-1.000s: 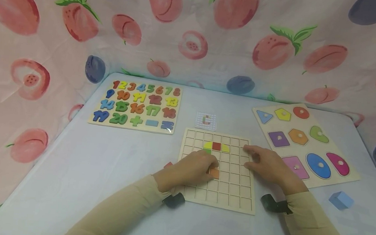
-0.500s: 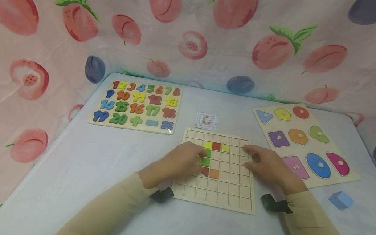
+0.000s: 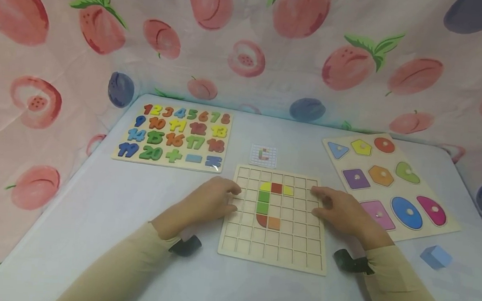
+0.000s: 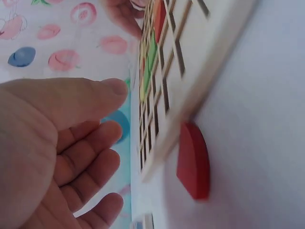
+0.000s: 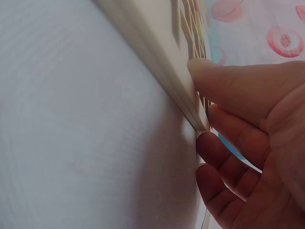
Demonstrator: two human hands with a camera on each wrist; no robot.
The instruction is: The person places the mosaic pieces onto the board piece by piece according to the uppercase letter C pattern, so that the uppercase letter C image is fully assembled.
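A square wooden grid board (image 3: pixel 293 240) lies mid-table. On it, yellow, red, green and orange pieces form a C-like bracket, with a green piece (image 3: pixel 264 196) on the left side. My left hand (image 3: pixel 205 201) is at the board's left edge, thumb and fingers apart, holding nothing. Below that hand, a red curved-sided piece (image 4: pixel 194 162) rests on the table against the board in the left wrist view; the hand hides it in the head view. My right hand (image 3: pixel 345 214) rests its spread thumb and fingertips on the board's right edge, thumb (image 5: pixel 228 81) over the top face.
A small pattern card (image 3: pixel 263 156) lies behind the grid board. The number board (image 3: pixel 168 163) is at back left, and a knobbed shape puzzle (image 3: pixel 401 194) at right. A blue block (image 3: pixel 436 257) sits near the right edge.
My left hand has moved left off the pieces to the board's left edge, uncovering the green, dark red and orange pieces. The right hand stays at the right edge.
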